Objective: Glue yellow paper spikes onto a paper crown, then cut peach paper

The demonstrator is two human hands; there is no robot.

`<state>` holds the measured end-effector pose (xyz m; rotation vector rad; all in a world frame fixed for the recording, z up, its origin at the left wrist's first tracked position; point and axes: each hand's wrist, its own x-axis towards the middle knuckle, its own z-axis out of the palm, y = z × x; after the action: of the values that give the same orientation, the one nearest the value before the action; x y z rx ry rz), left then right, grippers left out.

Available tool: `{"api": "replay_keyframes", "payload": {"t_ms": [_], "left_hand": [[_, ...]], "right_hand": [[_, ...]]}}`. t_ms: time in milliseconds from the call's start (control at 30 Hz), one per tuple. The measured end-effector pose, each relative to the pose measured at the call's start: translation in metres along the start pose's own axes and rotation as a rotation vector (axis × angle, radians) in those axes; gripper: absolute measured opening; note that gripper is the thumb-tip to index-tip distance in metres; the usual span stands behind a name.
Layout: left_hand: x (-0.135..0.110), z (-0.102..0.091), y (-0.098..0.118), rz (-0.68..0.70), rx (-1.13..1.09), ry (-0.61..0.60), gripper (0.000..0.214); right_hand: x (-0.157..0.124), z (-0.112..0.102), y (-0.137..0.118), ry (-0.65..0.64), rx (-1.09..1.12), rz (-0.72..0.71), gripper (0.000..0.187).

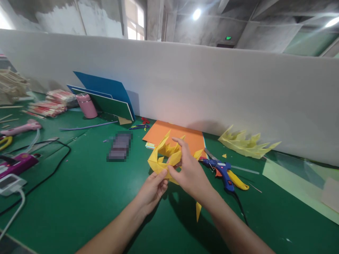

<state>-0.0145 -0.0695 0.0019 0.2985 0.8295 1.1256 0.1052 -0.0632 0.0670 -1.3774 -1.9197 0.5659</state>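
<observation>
A yellow folded-paper ring with pointed spikes (164, 157) is held above the green table between both hands. My left hand (152, 190) pinches its lower front edge with thumb and fingers closed on the paper. My right hand (189, 169) grips its right side, fingers curled over the spikes and thumb pressed against the paper. A small loose yellow paper triangle (198, 210) lies on the table under my right wrist. Just right of my right hand lies a blue glue gun (221, 170) beside a yellow-handled tool (238, 181).
Orange paper sheets (176, 137) lie behind the hands. A second yellow spiked paper strip (246, 144) rests by the white partition. Blue and green boards (106, 95), a pink cup (87, 105), stacked sticks (50, 104), a pink glue gun (21, 127) and black cables (57, 165) sit left.
</observation>
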Motion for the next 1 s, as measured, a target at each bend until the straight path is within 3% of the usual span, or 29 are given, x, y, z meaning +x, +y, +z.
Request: {"api": "replay_keyframes", "payload": {"t_ms": [367,500,600,667,767,833,900,1000], "left_hand": [[0.001,-0.002,0.004,-0.062,-0.035,-0.036,0.017],[0.003,-0.002,0.009,-0.079,-0.088,0.005,0.019],[0.006,-0.003,0.019,-0.066,0.021,0.068,0.032],[0.008,-0.007,0.034,0.061,0.242,0.217,0.040],[0.013,-0.018,0.066,0.603,0.858,0.528,0.017],[0.017,-0.027,0.089,0.832,1.379,0.677,0.015],[0.022,-0.035,0.105,0.831,1.734,0.772,0.025],[0.029,-0.044,0.113,0.670,2.005,0.743,0.031]], "right_hand": [[0.000,-0.002,0.003,0.006,0.042,0.013,0.068],[0.000,-0.006,0.003,0.008,0.049,0.019,0.067],[-0.001,-0.008,0.004,0.009,0.051,0.033,0.066],[-0.002,-0.010,0.004,0.022,0.042,0.047,0.066],[-0.002,-0.014,0.004,0.042,0.032,0.063,0.067],[-0.002,-0.017,0.005,0.049,0.036,0.065,0.067],[-0.003,-0.018,0.006,0.061,0.045,0.059,0.067],[-0.004,-0.019,0.008,0.073,0.076,0.046,0.066]]}}
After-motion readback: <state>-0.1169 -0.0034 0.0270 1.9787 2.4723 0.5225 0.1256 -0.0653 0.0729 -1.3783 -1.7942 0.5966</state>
